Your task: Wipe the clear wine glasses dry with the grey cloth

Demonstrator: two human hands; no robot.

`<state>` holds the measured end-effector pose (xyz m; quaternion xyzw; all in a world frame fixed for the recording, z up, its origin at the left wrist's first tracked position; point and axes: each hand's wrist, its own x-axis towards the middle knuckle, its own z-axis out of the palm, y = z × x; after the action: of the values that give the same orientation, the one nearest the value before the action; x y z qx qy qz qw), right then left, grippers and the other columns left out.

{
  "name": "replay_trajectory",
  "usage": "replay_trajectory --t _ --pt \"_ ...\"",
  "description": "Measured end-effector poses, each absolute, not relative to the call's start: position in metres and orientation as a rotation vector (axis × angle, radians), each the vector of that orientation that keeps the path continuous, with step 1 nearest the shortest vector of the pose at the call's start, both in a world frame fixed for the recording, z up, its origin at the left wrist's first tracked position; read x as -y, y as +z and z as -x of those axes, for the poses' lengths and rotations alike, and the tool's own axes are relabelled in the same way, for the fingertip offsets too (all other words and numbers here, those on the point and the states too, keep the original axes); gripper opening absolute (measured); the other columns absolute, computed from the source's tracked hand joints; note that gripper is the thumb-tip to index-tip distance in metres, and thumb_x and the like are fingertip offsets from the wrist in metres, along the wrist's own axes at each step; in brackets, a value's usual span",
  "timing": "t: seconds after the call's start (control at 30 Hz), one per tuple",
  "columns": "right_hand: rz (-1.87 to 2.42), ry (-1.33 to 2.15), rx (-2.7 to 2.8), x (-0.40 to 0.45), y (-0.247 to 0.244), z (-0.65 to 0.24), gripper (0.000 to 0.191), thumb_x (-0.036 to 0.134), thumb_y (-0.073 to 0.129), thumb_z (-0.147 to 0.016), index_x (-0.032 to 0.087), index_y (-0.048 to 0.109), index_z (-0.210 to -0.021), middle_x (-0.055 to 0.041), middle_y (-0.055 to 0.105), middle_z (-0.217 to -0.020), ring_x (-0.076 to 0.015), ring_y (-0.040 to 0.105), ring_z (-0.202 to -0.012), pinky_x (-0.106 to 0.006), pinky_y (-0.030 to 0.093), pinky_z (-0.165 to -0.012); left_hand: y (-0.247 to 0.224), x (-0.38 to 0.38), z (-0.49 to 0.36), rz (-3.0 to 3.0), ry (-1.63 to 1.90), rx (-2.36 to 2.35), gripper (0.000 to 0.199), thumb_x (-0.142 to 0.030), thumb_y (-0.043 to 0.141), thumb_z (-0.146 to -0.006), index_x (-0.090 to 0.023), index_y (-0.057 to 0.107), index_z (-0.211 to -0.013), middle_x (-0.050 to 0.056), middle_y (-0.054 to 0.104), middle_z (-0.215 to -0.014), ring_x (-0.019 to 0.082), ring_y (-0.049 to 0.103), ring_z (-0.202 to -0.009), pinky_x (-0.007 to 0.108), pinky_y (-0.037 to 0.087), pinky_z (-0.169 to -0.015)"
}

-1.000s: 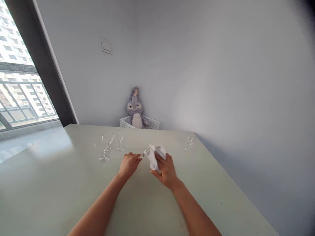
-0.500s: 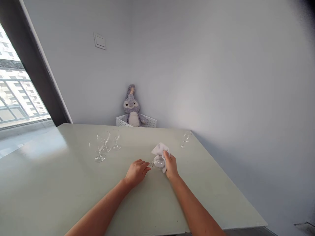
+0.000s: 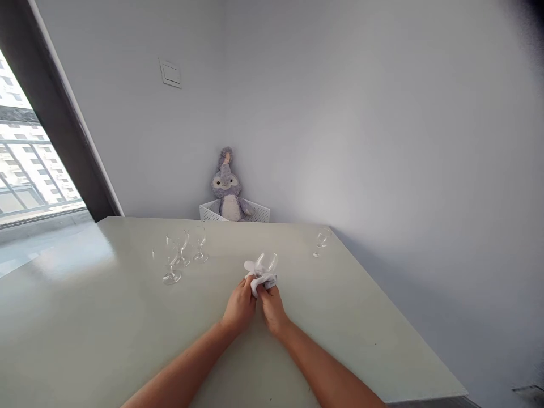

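Observation:
A clear wine glass (image 3: 267,263) is held over the middle of the table, its bowl tipped up and away from me. A white cloth (image 3: 264,281) wraps round the lower part of the bowl, and one corner sticks out to the left. My left hand (image 3: 240,305) is closed at the stem end of the glass; the cloth and fingers hide the stem itself. My right hand (image 3: 273,309) is closed on the cloth, its thumb pressing it against the glass. The two hands are side by side, nearly touching.
Several wine glasses (image 3: 172,276) stand upright in a group at the left. Another wine glass (image 3: 322,240) stands near the table's far right corner. Behind the pale table (image 3: 127,328), a plush toy (image 3: 230,192) sits in a white perforated basket (image 3: 260,213).
The glass has turned from lying sideways to pointing away from me. My right hand has moved left with the cloth, from the bowl's right side to its base beside my left hand.

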<state>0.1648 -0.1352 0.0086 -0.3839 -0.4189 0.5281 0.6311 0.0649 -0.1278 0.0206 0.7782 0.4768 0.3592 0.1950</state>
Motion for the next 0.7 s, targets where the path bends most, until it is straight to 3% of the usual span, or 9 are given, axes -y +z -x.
replay_trajectory --t 0.13,0.2,0.3,0.47,0.7 --pt "0.994 1.005 1.110 0.130 0.013 -0.177 0.021 0.028 0.057 -0.071 0.016 0.063 -0.087 -0.0025 0.064 -0.084 -0.0193 0.056 -0.082 -0.032 0.043 -0.079 0.022 0.127 -0.067 -2.261 1.100 -1.247 0.029 -0.002 0.037 -0.069 -0.020 0.055 -0.083 0.005 0.055 -0.091 0.018 0.050 -0.087 0.031 0.040 -0.077" --pt "1.022 0.936 1.183 0.130 0.018 -0.181 0.022 0.029 0.055 -0.073 0.016 0.063 -0.089 -0.0025 0.064 -0.084 -0.0192 0.056 -0.081 -0.031 0.043 -0.077 0.026 0.125 -0.063 -2.176 1.197 -1.233 0.024 -0.009 0.037 -0.075 -0.020 0.057 -0.081 0.006 0.054 -0.092 0.018 0.051 -0.086 0.032 0.041 -0.077" --pt "1.085 0.853 1.281 0.134 0.022 -0.184 0.023 0.031 0.051 -0.077 0.017 0.063 -0.092 -0.0036 0.064 -0.086 -0.0194 0.057 -0.082 -0.030 0.043 -0.075 0.031 0.122 -0.057 -1.891 1.288 -1.120 0.019 -0.024 0.045 -0.079 -0.021 0.055 -0.096 0.006 0.056 -0.097 0.018 0.054 -0.091 0.033 0.042 -0.080" --pt "1.221 0.633 1.615 0.136 0.015 -0.187 0.020 0.023 0.047 -0.079 0.017 0.062 -0.091 -0.0053 0.064 -0.087 -0.0194 0.057 -0.077 -0.030 0.043 -0.071 0.035 0.118 -0.053 -1.318 1.291 -0.892 0.057 -0.038 0.063 -0.068 -0.018 0.042 -0.117 0.013 0.056 -0.113 0.026 0.053 -0.104 0.038 0.044 -0.082" --pt "1.256 0.203 1.973 0.128 0.018 -0.197 0.026 0.005 0.045 -0.070 0.019 0.061 -0.086 -0.0058 0.063 -0.090 -0.0207 0.052 -0.083 -0.032 0.038 -0.076 0.039 0.107 -0.045 -0.991 1.439 -0.846 0.055 -0.037 0.066 -0.066 -0.016 0.043 -0.111 0.015 0.057 -0.112 0.026 0.055 -0.101 0.041 0.046 -0.082"
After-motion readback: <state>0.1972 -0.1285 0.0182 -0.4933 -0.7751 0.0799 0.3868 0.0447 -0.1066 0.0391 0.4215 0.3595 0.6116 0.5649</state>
